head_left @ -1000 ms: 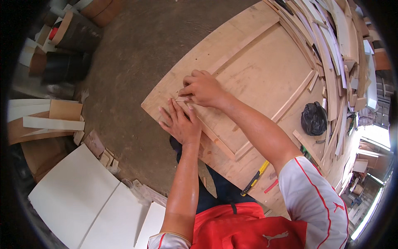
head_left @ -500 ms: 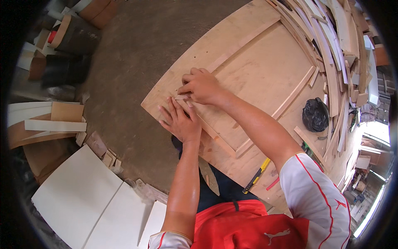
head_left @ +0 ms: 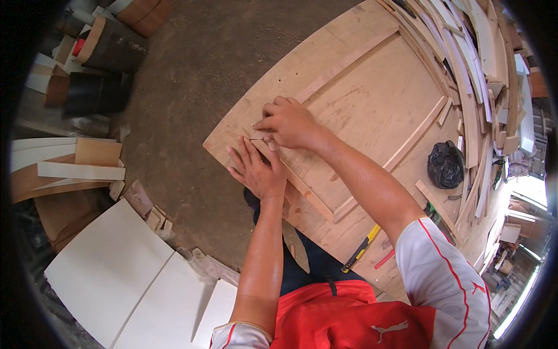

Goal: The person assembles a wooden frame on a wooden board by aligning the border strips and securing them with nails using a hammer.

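Note:
A large plywood panel (head_left: 378, 104) lies on the workbench with thin wooden strips forming a frame on it. My left hand (head_left: 256, 168) lies flat, fingers spread, pressing the near strip (head_left: 305, 186) at the panel's near-left corner. My right hand (head_left: 288, 122) is just beyond it, fingers pinched together on a small thing at the corner joint where two strips meet; what it pinches is too small to tell.
A black plastic bag (head_left: 446, 164) sits on the panel at right. A yellow-handled tool (head_left: 361, 248) and a red pencil (head_left: 383, 259) lie near the panel's front edge. Wood strips (head_left: 476, 70) pile at the far right. White boards (head_left: 116, 273) and dark rolls (head_left: 110, 46) lie on the floor.
Both hands stay at the same corner of the panel; my right hand's fingers have shifted slightly over the joint.

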The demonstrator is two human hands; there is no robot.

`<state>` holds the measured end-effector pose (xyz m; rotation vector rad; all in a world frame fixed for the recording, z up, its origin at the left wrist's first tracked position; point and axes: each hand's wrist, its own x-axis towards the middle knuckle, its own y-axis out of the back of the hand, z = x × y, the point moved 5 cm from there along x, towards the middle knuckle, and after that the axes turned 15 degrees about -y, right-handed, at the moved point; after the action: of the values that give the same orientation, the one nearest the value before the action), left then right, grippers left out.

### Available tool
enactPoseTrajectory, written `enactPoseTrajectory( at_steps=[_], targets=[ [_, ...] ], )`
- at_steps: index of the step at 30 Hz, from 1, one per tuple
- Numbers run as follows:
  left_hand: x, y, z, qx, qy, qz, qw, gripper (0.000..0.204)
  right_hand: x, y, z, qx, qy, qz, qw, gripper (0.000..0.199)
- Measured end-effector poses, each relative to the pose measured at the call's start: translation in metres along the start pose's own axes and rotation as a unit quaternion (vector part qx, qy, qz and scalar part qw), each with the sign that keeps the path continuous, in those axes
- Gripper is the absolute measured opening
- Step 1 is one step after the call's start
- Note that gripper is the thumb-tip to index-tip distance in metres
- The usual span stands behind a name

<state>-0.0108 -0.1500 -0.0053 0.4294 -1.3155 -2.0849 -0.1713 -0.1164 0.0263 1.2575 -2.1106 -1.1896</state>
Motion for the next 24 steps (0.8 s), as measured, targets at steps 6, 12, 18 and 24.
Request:
enactPoseTrajectory(
  at_steps=[6,12,18,24],
  targets=[
    [-0.003,0.010,-0.002,-0.103,-0.003,0.037,0.994,0.071,-0.021,0.022,-0.001,0.034,-0.023,0.067,0.997,0.046],
    [-0.001,0.031,0.041,-0.087,-0.096,0.083,0.988,0.061,-0.079,0.065,0.028,0.075,-0.107,0.148,0.980,0.043],
    [-0.015,0.000,0.184,-0.251,-0.332,0.001,0.909,0.047,-0.180,0.119,0.096,0.127,-0.258,0.297,0.910,0.027],
    [-0.064,-0.063,0.323,-0.217,-0.483,-0.147,0.835,0.049,-0.331,0.177,0.187,0.045,-0.469,0.435,0.767,0.014]
  ],
)
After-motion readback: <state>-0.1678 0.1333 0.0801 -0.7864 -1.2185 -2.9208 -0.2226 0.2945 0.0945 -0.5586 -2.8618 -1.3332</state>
